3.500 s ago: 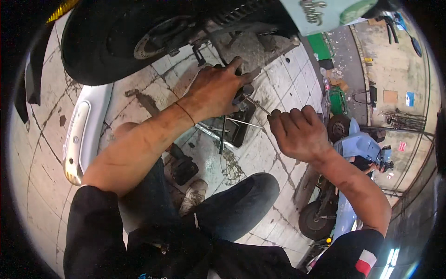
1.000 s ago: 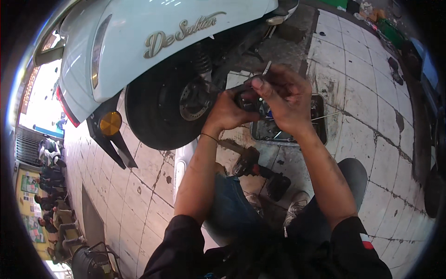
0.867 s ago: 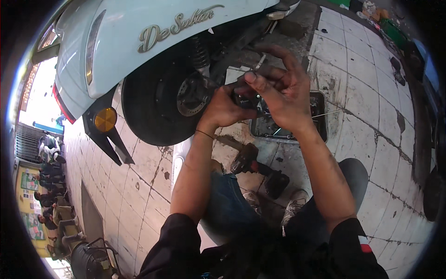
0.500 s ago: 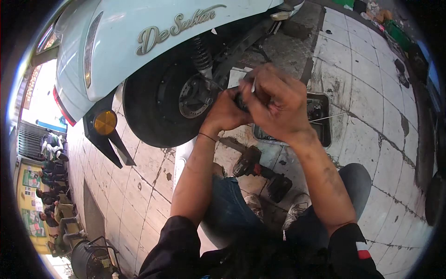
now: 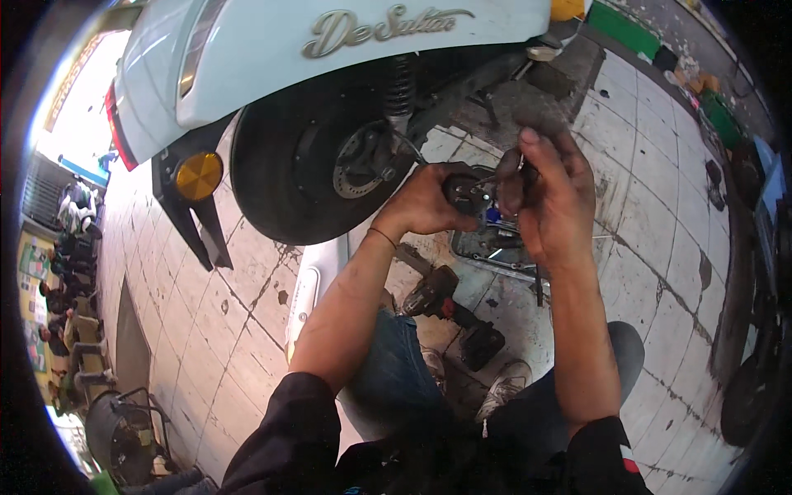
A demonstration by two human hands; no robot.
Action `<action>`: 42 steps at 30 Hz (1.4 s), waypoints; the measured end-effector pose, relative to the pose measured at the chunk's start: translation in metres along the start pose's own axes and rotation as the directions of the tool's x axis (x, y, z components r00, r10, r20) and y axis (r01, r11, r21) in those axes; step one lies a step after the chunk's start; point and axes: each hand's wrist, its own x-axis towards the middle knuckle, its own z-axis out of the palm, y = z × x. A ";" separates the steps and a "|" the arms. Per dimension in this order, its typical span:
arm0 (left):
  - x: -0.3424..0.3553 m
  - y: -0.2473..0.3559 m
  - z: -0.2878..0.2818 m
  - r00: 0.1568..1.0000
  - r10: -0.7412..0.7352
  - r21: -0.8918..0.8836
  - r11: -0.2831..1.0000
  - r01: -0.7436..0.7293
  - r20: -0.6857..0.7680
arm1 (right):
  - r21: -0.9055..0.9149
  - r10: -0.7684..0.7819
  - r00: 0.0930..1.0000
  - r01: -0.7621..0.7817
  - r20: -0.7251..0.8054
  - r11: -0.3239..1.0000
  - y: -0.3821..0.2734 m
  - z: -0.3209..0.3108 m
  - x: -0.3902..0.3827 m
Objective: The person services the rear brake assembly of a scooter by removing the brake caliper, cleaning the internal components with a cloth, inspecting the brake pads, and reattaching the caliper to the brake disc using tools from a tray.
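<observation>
- Tiled floor (image 5: pixel 256 272), whitish, cracked, stained.
- Pale blue scooter (image 5: pixel 280 78), upper area; black wheel (image 5: pixel 268 177) below its panel.
- Dark tray (image 5: pixel 472 245) on floor, beneath hands, metal bits inside.
- Cordless power tool (image 5: pixel 445 305) lying on floor between tray and shoes.
- Left hand (image 5: pixel 425 200): curled around dark part.
- Right hand (image 5: pixel 554 194): fingers bent, pinching thin tool.
- Dark part (image 5: pixel 466 196): in left hand, above tray.
- Thin tool (image 5: pixel 486 180): points at part; contact unclear.
</observation>
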 end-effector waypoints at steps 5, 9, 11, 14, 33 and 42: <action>-0.007 0.004 -0.002 0.998 0.036 -0.121 0.992 -0.042 -0.053 | -0.255 -0.286 0.939 0.329 0.192 0.909 0.008 0.000 -0.007; -0.007 0.006 -0.001 0.999 0.018 -0.057 0.998 -0.020 -0.045 | -0.580 -0.684 0.694 0.658 0.223 0.479 0.020 -0.006 -0.004; -0.008 0.008 -0.001 0.998 -0.017 0.105 0.994 0.023 -0.059 | -0.675 -0.643 0.722 0.609 0.254 0.417 0.022 -0.010 -0.010; -0.008 -0.003 -0.006 0.998 0.056 0.039 0.998 -0.056 0.010 | -0.475 -0.327 0.910 0.412 0.255 0.777 0.010 0.004 -0.016; 0.007 -0.003 0.010 0.999 0.032 0.009 0.999 -0.032 -0.013 | -0.402 -0.183 0.947 0.281 0.265 0.871 -0.010 -0.029 -0.003; 0.007 -0.004 0.014 0.985 0.135 -0.018 0.990 -0.137 -0.112 | -0.378 -0.096 0.972 0.174 0.215 0.909 -0.008 -0.017 -0.015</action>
